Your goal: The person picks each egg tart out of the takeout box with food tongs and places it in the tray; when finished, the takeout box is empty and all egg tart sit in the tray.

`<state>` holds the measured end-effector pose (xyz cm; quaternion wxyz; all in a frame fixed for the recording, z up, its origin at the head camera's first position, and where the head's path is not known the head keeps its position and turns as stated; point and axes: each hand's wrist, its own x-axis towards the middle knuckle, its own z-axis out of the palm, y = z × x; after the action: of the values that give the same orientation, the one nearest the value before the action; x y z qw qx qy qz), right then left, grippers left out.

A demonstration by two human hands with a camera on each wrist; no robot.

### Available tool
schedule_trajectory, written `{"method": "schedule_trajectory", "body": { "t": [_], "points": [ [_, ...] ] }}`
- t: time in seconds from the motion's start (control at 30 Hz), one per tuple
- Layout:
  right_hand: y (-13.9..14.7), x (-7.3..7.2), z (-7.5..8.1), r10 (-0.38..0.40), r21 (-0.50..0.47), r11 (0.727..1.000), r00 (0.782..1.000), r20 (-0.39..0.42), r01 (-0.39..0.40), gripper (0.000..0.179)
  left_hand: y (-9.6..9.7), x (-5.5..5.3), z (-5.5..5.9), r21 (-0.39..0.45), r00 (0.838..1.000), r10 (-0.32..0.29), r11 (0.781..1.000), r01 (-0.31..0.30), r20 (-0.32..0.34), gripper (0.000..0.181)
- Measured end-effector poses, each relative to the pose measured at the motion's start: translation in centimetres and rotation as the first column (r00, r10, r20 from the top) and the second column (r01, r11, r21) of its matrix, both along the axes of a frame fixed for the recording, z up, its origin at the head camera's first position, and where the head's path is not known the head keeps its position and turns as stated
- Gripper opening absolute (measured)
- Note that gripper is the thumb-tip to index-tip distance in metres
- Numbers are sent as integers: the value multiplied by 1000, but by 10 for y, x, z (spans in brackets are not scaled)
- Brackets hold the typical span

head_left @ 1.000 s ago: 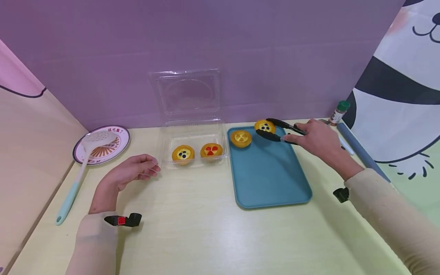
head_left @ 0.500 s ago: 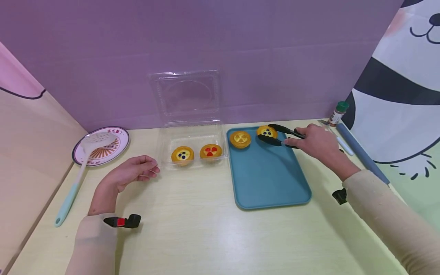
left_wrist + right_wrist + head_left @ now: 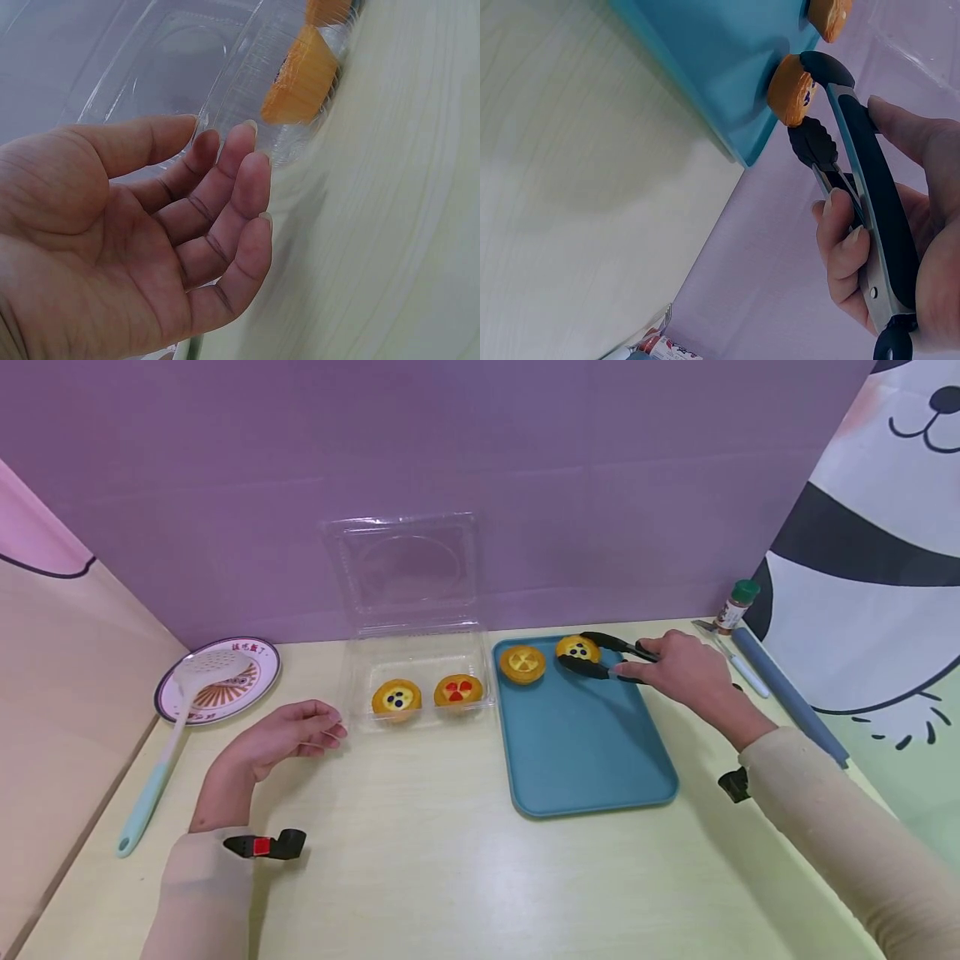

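My right hand holds black-and-silver tongs. Their black tips stand on either side of an egg tart with blue dots, at the back of the blue tray; whether they squeeze it I cannot tell. A plain yellow tart sits left of it on the tray. My left hand hangs with loosely bent fingers and nothing in it, just left of the clear hinged plastic box. Inside that box, near its front, are a blue-dotted tart and a red-topped tart.
At the left, a white skimmer with a pale green handle lies across a patterned plate. A green-capped spice jar, a small white-handled tool and a dark blue bar are at the right edge. A purple wall covering rises behind.
The right hand has brought the tongs and the blue-dotted tart slightly down toward the tray, then a little left. The left hand has stayed in place.
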<state>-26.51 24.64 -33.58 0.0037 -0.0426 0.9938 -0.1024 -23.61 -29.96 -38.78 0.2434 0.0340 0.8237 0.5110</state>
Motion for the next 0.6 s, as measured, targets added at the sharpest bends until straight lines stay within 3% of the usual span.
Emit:
{"method": "schedule_trajectory", "body": {
  "t": [0.2, 0.6],
  "points": [
    [-3, 0, 2, 5, 4, 1000, 1000, 28, -5, 70, -1, 2, -1, -1, 1000, 1, 1000, -1, -1, 37],
    [-1, -2, -1, -1, -1, 1000, 1000, 23, 1, 63, 0, -1, -1, 7, 1000, 2, 1000, -3, 5, 36]
  ]
}}
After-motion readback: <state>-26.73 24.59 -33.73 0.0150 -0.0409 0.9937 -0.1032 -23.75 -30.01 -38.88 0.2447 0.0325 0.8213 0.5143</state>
